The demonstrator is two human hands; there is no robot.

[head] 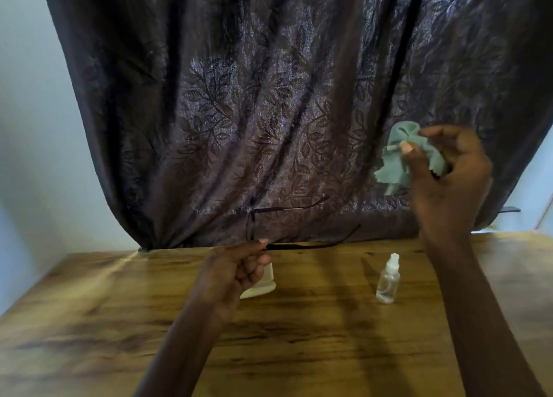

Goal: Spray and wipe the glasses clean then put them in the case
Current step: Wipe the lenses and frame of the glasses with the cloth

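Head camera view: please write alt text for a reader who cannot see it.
A person's left hand pinches dark thin-framed glasses by one temple above a wooden table, while the right hand holds a green cloth. A clear spray bottle stands on the table, and a white object is partly hidden behind the left hand; a dark leaf-patterned curtain hangs behind.

A home room, by the look: a wood-grain table (299, 337) pushed against a dark leaf-patterned curtain (269, 112) and pale painted walls (30, 127)
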